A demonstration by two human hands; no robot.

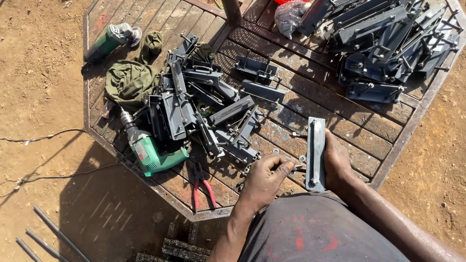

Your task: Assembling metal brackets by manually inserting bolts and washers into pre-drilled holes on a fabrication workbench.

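Right hand (pixel 336 162) gripping bracket (pixel 315 151) upright on table (pixel 388 140)
Left hand (pixel 266 178) just beside bracket, pinching small bolt (pixel 295 168); pliers (pixel 201 184) farther left

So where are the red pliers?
In the head view, the red-handled pliers lie near the table's front edge, between the green drill and the left hand.
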